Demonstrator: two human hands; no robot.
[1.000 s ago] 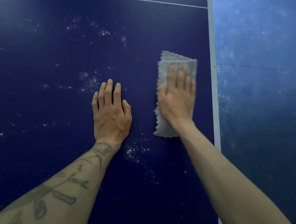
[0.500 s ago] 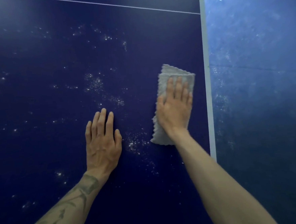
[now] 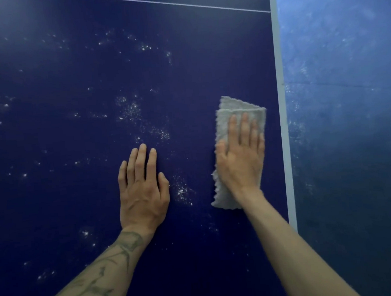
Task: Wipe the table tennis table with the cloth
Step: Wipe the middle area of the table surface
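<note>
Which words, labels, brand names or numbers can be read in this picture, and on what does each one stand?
None: no text can be read anywhere.
The grey cloth under the right hand is plain.
The blue table bears only white specks and white lines, no lettering.
The tattoo on the left forearm looks like a drawing, not letters.
</note>
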